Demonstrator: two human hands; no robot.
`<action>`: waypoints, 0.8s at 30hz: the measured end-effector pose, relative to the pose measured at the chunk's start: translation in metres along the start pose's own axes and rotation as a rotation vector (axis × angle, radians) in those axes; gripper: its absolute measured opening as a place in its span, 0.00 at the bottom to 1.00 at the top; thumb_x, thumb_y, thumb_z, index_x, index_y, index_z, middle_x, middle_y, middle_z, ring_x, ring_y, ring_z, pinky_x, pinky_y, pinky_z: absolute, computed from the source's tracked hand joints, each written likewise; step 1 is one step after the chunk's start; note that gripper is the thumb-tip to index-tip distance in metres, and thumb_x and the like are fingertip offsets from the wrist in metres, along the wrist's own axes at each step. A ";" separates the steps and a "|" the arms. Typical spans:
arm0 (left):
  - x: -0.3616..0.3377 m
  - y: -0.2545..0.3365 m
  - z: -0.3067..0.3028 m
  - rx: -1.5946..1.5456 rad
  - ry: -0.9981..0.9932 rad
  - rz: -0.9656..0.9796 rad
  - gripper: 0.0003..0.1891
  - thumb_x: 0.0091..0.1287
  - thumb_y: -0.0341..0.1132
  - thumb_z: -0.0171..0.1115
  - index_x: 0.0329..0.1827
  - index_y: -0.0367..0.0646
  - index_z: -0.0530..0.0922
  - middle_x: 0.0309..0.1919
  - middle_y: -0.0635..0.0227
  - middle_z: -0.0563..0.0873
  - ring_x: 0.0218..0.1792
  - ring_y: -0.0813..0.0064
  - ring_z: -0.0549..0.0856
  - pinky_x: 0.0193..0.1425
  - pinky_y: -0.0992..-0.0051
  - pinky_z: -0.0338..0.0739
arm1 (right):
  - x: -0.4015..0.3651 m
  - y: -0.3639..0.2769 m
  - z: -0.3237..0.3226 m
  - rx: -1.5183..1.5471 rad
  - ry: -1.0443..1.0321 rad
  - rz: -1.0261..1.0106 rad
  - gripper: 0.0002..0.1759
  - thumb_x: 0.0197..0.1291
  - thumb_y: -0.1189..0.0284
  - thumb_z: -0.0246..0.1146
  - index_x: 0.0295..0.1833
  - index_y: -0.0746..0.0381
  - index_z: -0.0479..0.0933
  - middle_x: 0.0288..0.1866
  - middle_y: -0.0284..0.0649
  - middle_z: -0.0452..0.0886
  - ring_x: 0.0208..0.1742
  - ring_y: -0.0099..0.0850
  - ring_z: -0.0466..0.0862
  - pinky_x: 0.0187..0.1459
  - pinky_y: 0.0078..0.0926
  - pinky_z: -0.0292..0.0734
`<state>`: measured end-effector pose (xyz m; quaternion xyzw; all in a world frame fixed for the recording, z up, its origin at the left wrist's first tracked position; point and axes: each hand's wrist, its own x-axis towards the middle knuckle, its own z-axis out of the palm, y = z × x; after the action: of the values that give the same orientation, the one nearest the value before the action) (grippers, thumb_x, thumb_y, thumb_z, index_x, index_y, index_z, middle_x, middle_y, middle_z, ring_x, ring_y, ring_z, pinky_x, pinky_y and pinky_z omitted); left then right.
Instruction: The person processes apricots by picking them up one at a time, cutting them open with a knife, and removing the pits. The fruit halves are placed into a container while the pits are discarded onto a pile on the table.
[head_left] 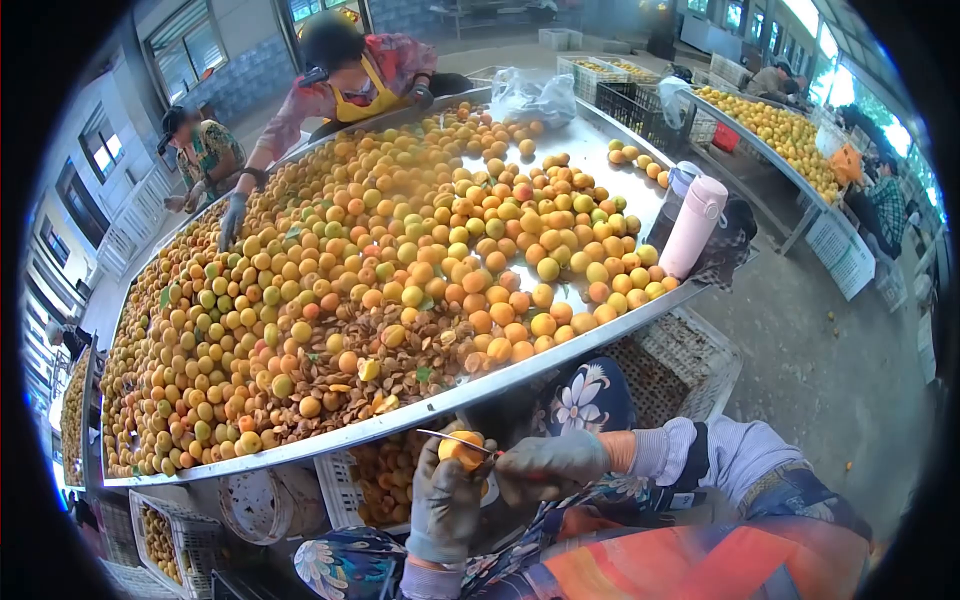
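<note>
Work hall, concrete floor, windows along the left wall.

Steel table (400, 415), long and rimmed: carries a heap of apricots (400, 250) over most of its top.
Second table (760, 150), far right, also holds fruit.
Two co-workers at the far edge (350, 70), (205, 150).
Pile of pits (400, 360) along the near edge.
Plastic crate (680, 365) under the near right corner.
Pink bottle (693, 225) at the right edge.

Left hand (445, 500), gloved, below the near edge: fingers curled around one apricot (462, 450).
Right hand (550, 465), gloved, just beside it: fist closed on a knife (450, 438), whose thin blade lies across the apricot's top.
</note>
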<state>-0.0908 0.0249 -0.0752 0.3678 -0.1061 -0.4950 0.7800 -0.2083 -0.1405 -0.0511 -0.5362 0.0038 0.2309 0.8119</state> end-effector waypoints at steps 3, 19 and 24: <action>-0.006 -0.004 0.008 -0.226 0.043 -0.065 0.33 0.61 0.46 0.67 0.65 0.40 0.64 0.55 0.59 0.79 0.54 0.60 0.80 0.61 0.61 0.74 | 0.004 0.004 0.005 -0.143 0.018 -0.173 0.28 0.71 0.50 0.44 0.37 0.65 0.76 0.14 0.27 0.62 0.16 0.18 0.62 0.22 0.19 0.59; 0.007 0.000 0.001 0.074 -0.034 -0.020 0.31 0.63 0.42 0.66 0.65 0.37 0.66 0.51 0.56 0.81 0.51 0.68 0.80 0.57 0.71 0.74 | 0.011 0.015 0.003 0.060 0.074 -0.089 0.27 0.71 0.50 0.43 0.36 0.63 0.74 0.15 0.27 0.62 0.14 0.17 0.60 0.18 0.17 0.53; 0.000 -0.007 -0.003 -0.144 0.006 -0.009 0.29 0.65 0.41 0.63 0.65 0.37 0.65 0.51 0.57 0.80 0.53 0.65 0.79 0.62 0.66 0.72 | 0.009 0.012 0.002 0.157 0.047 0.055 0.28 0.71 0.49 0.45 0.37 0.63 0.76 0.14 0.26 0.62 0.14 0.16 0.59 0.17 0.15 0.52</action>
<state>-0.0937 0.0249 -0.0819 0.3129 -0.0663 -0.5039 0.8024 -0.2054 -0.1318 -0.0627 -0.4760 0.0557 0.2395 0.8444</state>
